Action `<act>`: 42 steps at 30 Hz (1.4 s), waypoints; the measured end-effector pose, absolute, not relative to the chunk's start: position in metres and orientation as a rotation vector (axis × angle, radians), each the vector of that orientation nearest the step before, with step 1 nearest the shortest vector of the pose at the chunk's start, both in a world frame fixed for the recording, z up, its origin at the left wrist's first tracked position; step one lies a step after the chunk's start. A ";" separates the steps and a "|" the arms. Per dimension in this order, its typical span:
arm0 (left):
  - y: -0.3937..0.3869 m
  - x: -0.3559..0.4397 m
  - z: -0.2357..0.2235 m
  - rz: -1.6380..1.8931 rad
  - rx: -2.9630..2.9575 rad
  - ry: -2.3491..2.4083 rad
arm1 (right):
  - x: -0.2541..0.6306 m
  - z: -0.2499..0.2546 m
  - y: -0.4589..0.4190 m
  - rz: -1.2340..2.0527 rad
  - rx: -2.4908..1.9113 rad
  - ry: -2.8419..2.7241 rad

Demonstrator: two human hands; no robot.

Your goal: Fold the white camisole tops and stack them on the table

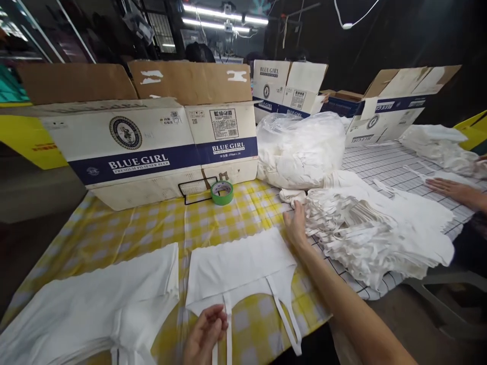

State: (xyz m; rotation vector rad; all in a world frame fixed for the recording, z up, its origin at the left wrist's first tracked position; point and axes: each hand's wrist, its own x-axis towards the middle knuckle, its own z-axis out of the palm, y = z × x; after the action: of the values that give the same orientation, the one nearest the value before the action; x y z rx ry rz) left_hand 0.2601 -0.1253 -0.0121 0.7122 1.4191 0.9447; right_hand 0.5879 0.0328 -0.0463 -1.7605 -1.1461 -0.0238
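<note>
One clear plastic bag [330, 133] of white fabric [294, 167]

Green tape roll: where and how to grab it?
I'd pinch the near-right part of the green tape roll, thumb outside, fingertip in the hole, coming from above and the near right. Its open hole faces up and toward the camera; the carton stands close behind and the black wire frame crowds its left.
</note>
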 end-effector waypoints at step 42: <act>-0.182 0.289 -0.020 0.623 2.360 1.164 | 0.496 -0.065 -0.246 0.320 -1.714 -1.811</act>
State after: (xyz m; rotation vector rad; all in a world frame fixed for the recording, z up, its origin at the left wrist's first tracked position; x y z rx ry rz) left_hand 0.2892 -0.1825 -0.0197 2.3598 1.1645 0.6231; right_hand 0.4962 -0.2460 -0.0646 -1.7142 -1.8106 0.3200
